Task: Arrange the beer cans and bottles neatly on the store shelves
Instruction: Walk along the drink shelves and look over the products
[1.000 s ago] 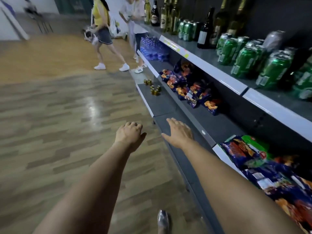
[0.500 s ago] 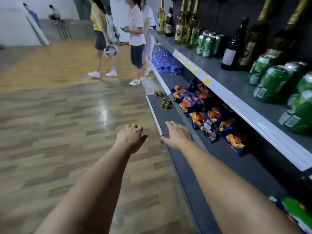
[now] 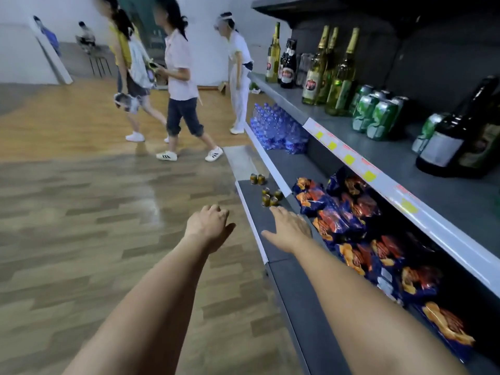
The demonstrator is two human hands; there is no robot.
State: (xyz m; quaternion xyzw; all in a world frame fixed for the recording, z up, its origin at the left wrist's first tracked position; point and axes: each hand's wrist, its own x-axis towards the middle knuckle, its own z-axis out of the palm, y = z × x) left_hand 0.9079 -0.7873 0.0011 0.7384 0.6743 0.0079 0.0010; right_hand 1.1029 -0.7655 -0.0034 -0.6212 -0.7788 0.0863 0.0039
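Both my arms reach forward along the shelving. My left hand (image 3: 209, 226) hangs over the wooden floor with loosely curled fingers and holds nothing. My right hand (image 3: 288, 228) is flat and empty above the grey bottom shelf (image 3: 303, 299). Several small gold cans (image 3: 270, 197) stand loose on that shelf just beyond my right fingertips. On the upper shelf (image 3: 422, 163) stand tall green and dark beer bottles (image 3: 316, 69), a cluster of green cans (image 3: 376, 115) and a large dark bottle (image 3: 457, 131).
Blue-and-orange snack bags (image 3: 349, 215) fill the middle shelf, with a pack of blue water bottles (image 3: 276, 128) farther along. Three people (image 3: 181, 85) stand and walk in the aisle ahead. Wooden floor (image 3: 81, 226) lies to the left.
The view has moved forward along the shelves; the gold cans are nearer to my right hand. The people in the aisle have walked rightward. Both hands stay empty.
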